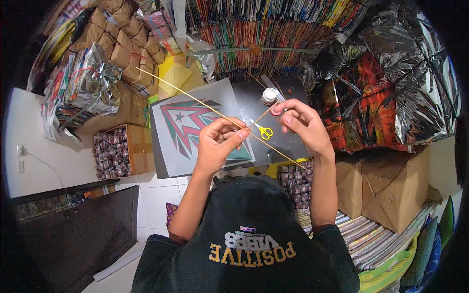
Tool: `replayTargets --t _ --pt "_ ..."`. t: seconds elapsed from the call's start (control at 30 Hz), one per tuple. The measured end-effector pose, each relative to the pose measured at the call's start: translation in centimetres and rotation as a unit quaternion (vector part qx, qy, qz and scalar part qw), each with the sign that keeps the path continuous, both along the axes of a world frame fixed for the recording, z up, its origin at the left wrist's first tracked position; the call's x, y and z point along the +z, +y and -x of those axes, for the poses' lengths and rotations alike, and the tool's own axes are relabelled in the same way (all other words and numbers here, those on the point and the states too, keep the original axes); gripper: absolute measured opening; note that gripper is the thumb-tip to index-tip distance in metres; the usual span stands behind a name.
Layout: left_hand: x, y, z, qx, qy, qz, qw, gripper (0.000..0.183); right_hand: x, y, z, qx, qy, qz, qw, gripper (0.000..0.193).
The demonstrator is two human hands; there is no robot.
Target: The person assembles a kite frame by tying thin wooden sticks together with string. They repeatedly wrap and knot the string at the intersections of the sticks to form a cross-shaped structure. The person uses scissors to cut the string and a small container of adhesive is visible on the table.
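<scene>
My left hand (220, 141) pinches a long thin bamboo stick (188, 95) near its middle. The stick slants from upper left to lower right above a black table. To the right, my right hand (305, 124) is raised with its fingers curled around the end of a thin tan strand (264, 115). That strand runs down to the stick beside my left fingertips; whether it is twine or a second sliver I cannot tell. Below my left hand lies a pale sheet (168, 151) with a red, green, black and white star design. Yellow-handled scissors (266, 133) rest between my hands.
A white-lidded jar (269, 94) stands on the black table (288, 146) near its far side. Tall stacks of bundled coloured sheets (264, 39) rise behind it. A carton (139, 149) of small wrapped items is at left, brown boxes (391, 190) at right.
</scene>
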State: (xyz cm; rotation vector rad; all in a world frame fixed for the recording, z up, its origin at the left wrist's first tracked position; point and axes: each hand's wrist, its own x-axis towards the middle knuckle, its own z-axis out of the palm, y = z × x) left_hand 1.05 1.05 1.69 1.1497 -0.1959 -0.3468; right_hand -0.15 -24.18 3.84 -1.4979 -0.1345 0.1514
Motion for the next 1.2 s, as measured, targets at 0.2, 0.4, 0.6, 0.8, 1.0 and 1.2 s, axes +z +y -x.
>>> replayTargets --t 0.2,0.4,0.6,0.8,1.0,1.2 --pt "-0.1 0.2 -0.3 0.004 0.005 0.0 1.0 0.018 0.6 -0.4 0.3 0.0 0.004 0.017 1.0 0.019" --pt "0.1 0.0 -0.3 0.009 0.006 0.0 1.0 0.019 0.4 -0.4 0.5 -0.029 -0.013 0.038 0.999 0.016" --pt "0.2 0.3 -0.5 0.022 0.004 -0.006 1.0 0.021 -0.2 -0.8 0.6 -0.034 0.022 0.081 0.996 0.013" --pt "0.3 0.5 -0.8 0.016 0.005 -0.012 1.0 0.021 -1.4 -1.5 1.3 0.04 0.036 0.201 0.978 0.012" --pt "0.6 0.4 -1.2 0.007 -0.009 -0.033 0.999 0.022 -2.5 -2.1 1.7 0.094 0.017 0.314 0.945 0.019" --pt "1.0 -0.1 -1.0 -0.015 -0.008 -0.035 0.999 0.025 -1.1 -2.3 0.9 0.178 -0.019 0.456 0.872 0.023"
